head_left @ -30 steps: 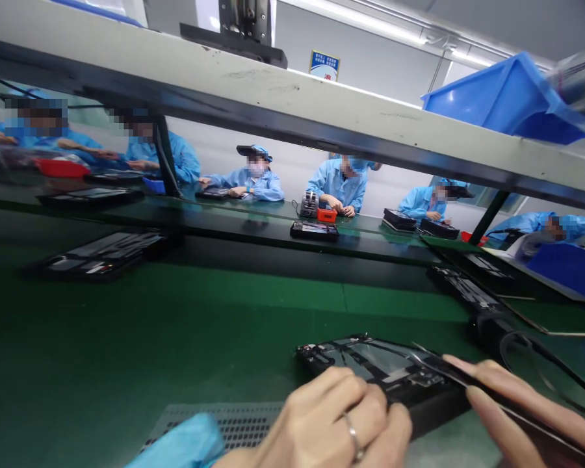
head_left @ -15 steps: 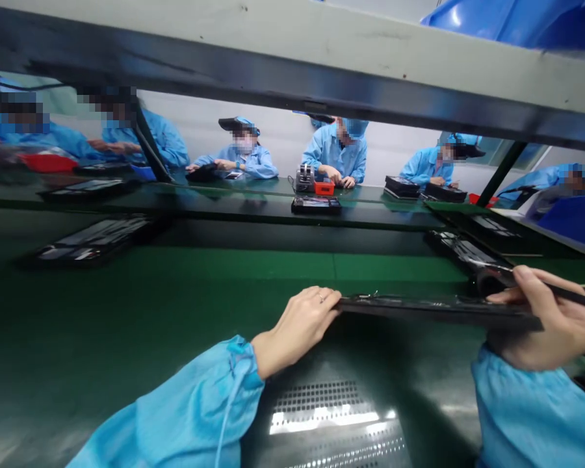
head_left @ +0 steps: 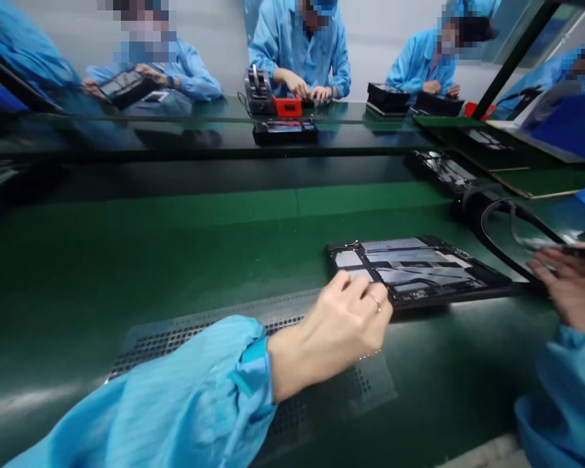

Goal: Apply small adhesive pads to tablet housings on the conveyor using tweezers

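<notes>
A black tablet (head_left: 414, 266) with its cover off, silver battery cells and dark cables showing, is in front of me to the right. My left hand (head_left: 338, 325) is closed at its near left corner; the fingertips are partly hidden behind the knuckles. My right hand (head_left: 572, 279), blurred at the right edge, has its fingers bent around a dark object with a cable, too smeared to name. Beneath my left forearm a clear perforated sheet (head_left: 160, 338) lies on the green bench (head_left: 199, 266).
A black device with a looped cable (head_left: 487, 214) stands beyond the tablet's right end. Behind it lies another coverless tablet (head_left: 443, 170). One more coverless tablet (head_left: 285, 132) is across the bench, near a red bin (head_left: 287, 107). Several co-workers in blue sit or stand opposite.
The tablet, raised edge-on between both hands before, is now lower with its inside facing up. My right hand has moved off it to the right. The view has tilted down.
</notes>
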The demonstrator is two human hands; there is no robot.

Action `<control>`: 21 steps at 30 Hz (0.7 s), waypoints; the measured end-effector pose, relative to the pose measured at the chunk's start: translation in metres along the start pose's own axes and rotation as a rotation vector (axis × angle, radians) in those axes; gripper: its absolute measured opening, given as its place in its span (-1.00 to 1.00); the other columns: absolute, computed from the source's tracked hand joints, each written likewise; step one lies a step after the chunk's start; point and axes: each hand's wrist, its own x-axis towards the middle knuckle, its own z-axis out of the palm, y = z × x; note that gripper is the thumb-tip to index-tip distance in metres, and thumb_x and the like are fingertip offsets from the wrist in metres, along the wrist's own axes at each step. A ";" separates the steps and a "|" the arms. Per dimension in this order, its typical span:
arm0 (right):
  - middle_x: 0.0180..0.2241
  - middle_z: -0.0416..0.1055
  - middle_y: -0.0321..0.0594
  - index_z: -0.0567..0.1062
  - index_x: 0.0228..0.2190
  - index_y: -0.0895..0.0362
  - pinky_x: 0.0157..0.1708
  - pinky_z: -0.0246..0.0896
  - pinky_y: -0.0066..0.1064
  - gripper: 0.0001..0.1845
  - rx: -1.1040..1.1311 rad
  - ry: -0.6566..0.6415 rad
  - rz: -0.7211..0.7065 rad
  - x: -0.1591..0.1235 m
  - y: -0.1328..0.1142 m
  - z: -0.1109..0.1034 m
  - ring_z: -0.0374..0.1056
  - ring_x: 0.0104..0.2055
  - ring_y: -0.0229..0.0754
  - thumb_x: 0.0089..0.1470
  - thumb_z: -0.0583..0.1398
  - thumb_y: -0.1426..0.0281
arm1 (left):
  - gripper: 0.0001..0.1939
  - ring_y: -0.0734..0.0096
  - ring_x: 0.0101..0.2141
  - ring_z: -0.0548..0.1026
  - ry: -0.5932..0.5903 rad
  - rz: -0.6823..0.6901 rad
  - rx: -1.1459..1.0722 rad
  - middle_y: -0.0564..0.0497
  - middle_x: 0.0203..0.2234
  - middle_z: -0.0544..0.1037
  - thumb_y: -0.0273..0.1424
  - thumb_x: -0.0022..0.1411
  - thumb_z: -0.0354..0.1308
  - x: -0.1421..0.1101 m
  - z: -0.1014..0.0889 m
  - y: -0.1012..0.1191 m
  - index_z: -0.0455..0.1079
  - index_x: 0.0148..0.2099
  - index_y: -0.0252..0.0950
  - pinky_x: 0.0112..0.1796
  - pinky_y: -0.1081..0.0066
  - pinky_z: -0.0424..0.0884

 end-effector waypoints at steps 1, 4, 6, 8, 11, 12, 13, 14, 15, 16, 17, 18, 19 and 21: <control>-0.45 0.47 -0.53 0.48 -0.56 -0.01 -0.10 0.28 -0.40 -0.77 -0.028 -0.010 -0.024 -0.019 0.003 -0.004 0.42 -0.16 -0.27 0.05 0.13 0.46 | -0.77 0.37 -0.54 0.27 0.008 0.008 -0.024 -0.01 -0.54 0.36 -0.65 0.20 -0.11 -0.002 0.004 0.006 0.31 -0.42 -0.41 -0.52 0.37 0.18; -0.46 0.50 -0.19 0.57 -0.57 0.14 -0.30 0.38 -0.46 -0.86 -0.191 -0.175 0.154 -0.082 0.021 -0.001 0.46 -0.35 -0.12 -0.33 0.39 0.44 | -0.75 0.39 -0.56 0.27 0.027 0.015 -0.080 0.00 -0.53 0.36 -0.63 0.20 -0.13 -0.012 0.018 0.021 0.25 -0.48 -0.37 -0.49 0.36 0.23; -0.44 0.51 -0.15 0.60 -0.56 0.11 -0.28 0.33 -0.54 -0.83 -0.334 -0.343 0.261 -0.117 0.036 0.010 0.43 -0.29 -0.13 -0.28 0.37 0.29 | -0.76 0.38 -0.52 0.31 0.028 0.020 -0.098 -0.03 -0.48 0.41 -0.64 0.19 -0.14 -0.020 0.028 0.027 0.26 -0.46 -0.36 -0.43 0.33 0.30; -0.44 0.51 -0.21 0.60 -0.54 0.07 -0.29 0.26 -0.60 -0.85 -0.390 -0.476 0.336 -0.139 0.047 0.022 0.41 -0.31 -0.21 -0.19 0.33 0.26 | -0.76 0.34 -0.48 0.36 0.023 0.033 -0.106 -0.08 -0.42 0.45 -0.64 0.20 -0.16 -0.027 0.034 0.029 0.27 -0.42 -0.37 -0.33 0.28 0.35; -0.46 0.49 -0.31 0.58 -0.55 0.05 -0.31 0.18 -0.62 -0.88 -0.399 -0.559 0.376 -0.150 0.055 0.033 0.38 -0.35 -0.28 -0.12 0.29 0.27 | -0.76 0.30 -0.43 0.40 0.015 0.041 -0.109 -0.12 -0.38 0.47 -0.63 0.21 -0.16 -0.032 0.037 0.030 0.29 -0.40 -0.38 -0.22 0.20 0.35; -0.47 0.48 -0.32 0.57 -0.56 0.05 -0.31 0.17 -0.61 -0.88 -0.400 -0.560 0.377 -0.150 0.056 0.034 0.38 -0.35 -0.28 -0.11 0.28 0.28 | -0.76 0.29 -0.42 0.41 0.011 0.039 -0.110 -0.13 -0.38 0.47 -0.63 0.21 -0.16 -0.032 0.037 0.031 0.29 -0.40 -0.38 -0.20 0.19 0.36; -0.47 0.48 -0.33 0.56 -0.57 0.05 -0.30 0.16 -0.61 -0.87 -0.405 -0.554 0.372 -0.150 0.056 0.035 0.38 -0.34 -0.27 -0.11 0.28 0.28 | -0.77 0.28 -0.42 0.41 0.009 0.040 -0.112 -0.13 -0.39 0.47 -0.62 0.21 -0.15 -0.032 0.036 0.031 0.29 -0.40 -0.38 -0.20 0.18 0.36; -0.48 0.47 -0.33 0.56 -0.58 0.05 -0.29 0.16 -0.60 -0.87 -0.415 -0.540 0.364 -0.150 0.056 0.034 0.38 -0.34 -0.27 -0.11 0.28 0.28 | -0.77 0.28 -0.41 0.42 0.008 0.042 -0.114 -0.12 -0.39 0.47 -0.62 0.21 -0.15 -0.031 0.036 0.031 0.29 -0.40 -0.38 -0.21 0.19 0.36; -0.49 0.46 -0.34 0.55 -0.58 0.05 -0.29 0.15 -0.59 -0.87 -0.423 -0.524 0.354 -0.150 0.056 0.033 0.38 -0.33 -0.26 -0.11 0.28 0.28 | -0.77 0.28 -0.42 0.42 0.007 0.045 -0.117 -0.12 -0.39 0.47 -0.62 0.21 -0.15 -0.031 0.035 0.031 0.29 -0.40 -0.38 -0.22 0.20 0.37; -0.50 0.45 -0.34 0.55 -0.58 0.06 -0.29 0.15 -0.58 -0.86 -0.430 -0.510 0.348 -0.150 0.056 0.033 0.37 -0.33 -0.25 -0.11 0.28 0.27 | -0.77 0.29 -0.42 0.42 0.005 0.049 -0.119 -0.12 -0.39 0.47 -0.62 0.21 -0.15 -0.030 0.035 0.031 0.29 -0.40 -0.38 -0.23 0.21 0.37; -0.50 0.45 -0.34 0.55 -0.58 0.06 -0.30 0.15 -0.58 -0.86 -0.435 -0.499 0.343 -0.150 0.056 0.032 0.37 -0.33 -0.25 -0.12 0.28 0.27 | -0.77 0.30 -0.43 0.41 0.002 0.052 -0.121 -0.11 -0.40 0.47 -0.61 0.21 -0.15 -0.030 0.035 0.031 0.29 -0.40 -0.37 -0.25 0.22 0.38; -0.51 0.44 -0.34 0.55 -0.58 0.06 -0.30 0.14 -0.57 -0.85 -0.441 -0.492 0.340 -0.150 0.056 0.032 0.37 -0.33 -0.24 -0.12 0.28 0.26 | -0.77 0.30 -0.44 0.41 -0.002 0.053 -0.122 -0.11 -0.40 0.47 -0.61 0.22 -0.15 -0.030 0.035 0.031 0.28 -0.40 -0.37 -0.26 0.23 0.38; -0.52 0.44 -0.34 0.55 -0.59 0.07 -0.31 0.14 -0.56 -0.85 -0.444 -0.490 0.338 -0.151 0.057 0.032 0.37 -0.34 -0.24 -0.12 0.29 0.26 | -0.77 0.31 -0.45 0.41 -0.005 0.054 -0.124 -0.11 -0.40 0.47 -0.61 0.22 -0.15 -0.029 0.035 0.031 0.28 -0.40 -0.37 -0.27 0.24 0.38; -0.52 0.43 -0.34 0.55 -0.59 0.07 -0.32 0.13 -0.56 -0.84 -0.445 -0.489 0.338 -0.152 0.057 0.033 0.36 -0.35 -0.25 -0.12 0.29 0.26 | -0.77 0.31 -0.45 0.41 -0.004 0.057 -0.128 -0.11 -0.40 0.47 -0.60 0.22 -0.16 -0.029 0.035 0.031 0.28 -0.40 -0.37 -0.28 0.24 0.39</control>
